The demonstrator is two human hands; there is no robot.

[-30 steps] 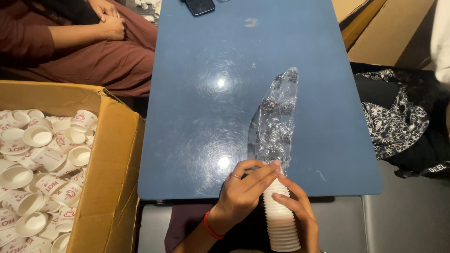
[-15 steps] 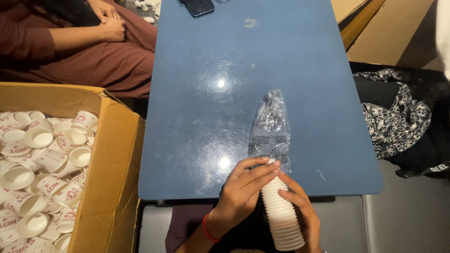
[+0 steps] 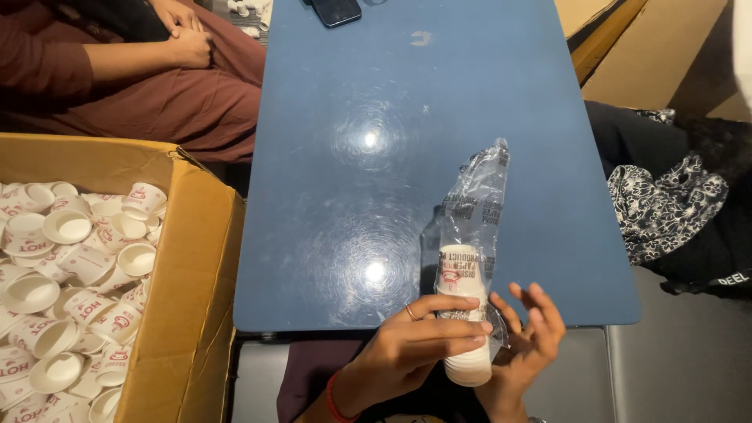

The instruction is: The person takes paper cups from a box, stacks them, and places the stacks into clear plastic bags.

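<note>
**Cup stack half-sleeved at the near edge of the worktop**

A stack of white paper cups [image 3: 464, 313] stands nearly upright at the near edge of the blue worktop [image 3: 407, 102], its lower end hanging in front of the edge and its upper end inside a clear plastic sleeve [image 3: 478, 204]. The sleeve covers the top of the stack and rises, empty and crumpled, up and to the right over the worktop surface; the lowest cups stick out bare below it.

The left hand [image 3: 411, 345] has its grip wrapped round the middle of the stack, fingers lying across the sleeve and cups, with a ring on one finger and a red band at the wrist. The right hand [image 3: 526, 341] sits just beside the stack on its right, fingers spread and loose; its grip is released, and whether the palm touches the cups cannot be told.

To the left of the worktop stands an open cardboard box [image 3: 184, 313] filled with loose white paper cups [image 3: 70, 274] lying in all directions. At the far end of the worktop lies a dark phone [image 3: 335, 11]. Another person in maroon clothes [image 3: 157, 102] sits beyond the box with clasped hands. On the right, a black and white patterned cloth [image 3: 666, 207] lies beside the worktop.
</note>
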